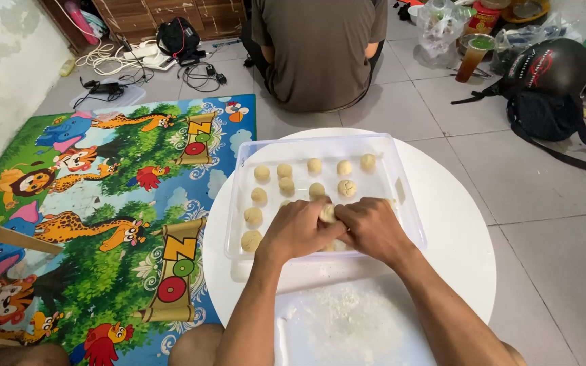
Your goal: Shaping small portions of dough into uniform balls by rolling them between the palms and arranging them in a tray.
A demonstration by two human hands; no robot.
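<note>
Both hands over the near end of a clear plastic tray (pixel 401 196) on a round white table (pixel 456 271). Left hand (pixel 296 230) and right hand (pixel 374 229) pressed together, fingers closed around one pale dough ball (pixel 327 213), only a small part of it visible between the thumbs. Ball held just above the tray floor, or maybe touching it; not possible to tell.

Inside the tray already about a dozen finished dough balls (pixel 286 184), round and beige, in loose rows: one row along the far wall, a second row nearer, some more along the left wall. Maybe others hidden under the hands. Right half and near part of the tray still with free places, so by judgement roughly half filled, with room for more rows.

Near the body, a white board (pixel 347 325) dusted with flour (pixel 344 315), no raw dough visible on it, so amount of remaining dough unknown.

On the left, a colourful children's mat (pixel 103 224) with animals on the tiled floor. Behind the table, another person (pixel 320 54) sitting with back turned, not taking part. Further right, a dark helmet (pixel 554 64) on a black bag, and a plastic cup with brown drink (pixel 473 57).
</note>
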